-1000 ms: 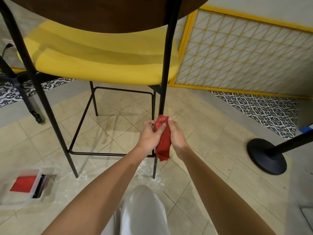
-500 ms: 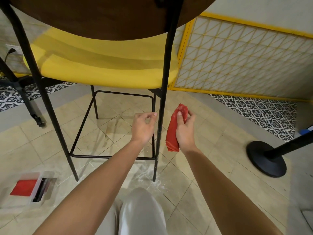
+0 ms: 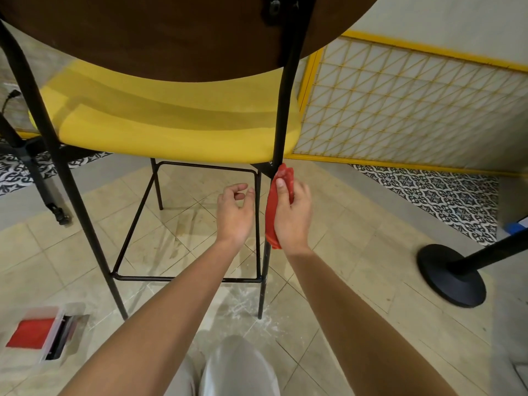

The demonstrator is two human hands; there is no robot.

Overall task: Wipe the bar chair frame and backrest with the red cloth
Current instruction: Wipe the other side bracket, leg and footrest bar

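Note:
The bar chair has a yellow seat [image 3: 171, 132], a dark brown backrest [image 3: 148, 35] at the top of the view and a thin black metal frame [image 3: 284, 110]. My right hand [image 3: 293, 215] holds the folded red cloth [image 3: 271, 212] against the near right leg, just below the seat. The thumb lies on top of the cloth. My left hand [image 3: 235, 212] hovers to the left of that leg with loosely curled fingers and holds nothing.
A clear plastic box [image 3: 43, 335] with a red item in it lies on the tiled floor at the lower left. At the right stands a black round post base [image 3: 451, 274]. Another black stand [image 3: 34, 178] is behind the chair's left leg. My knees [image 3: 234, 370] are below.
My left hand let go of the cloth and drew away to the left. My right hand carried the cloth up the leg to just under the seat.

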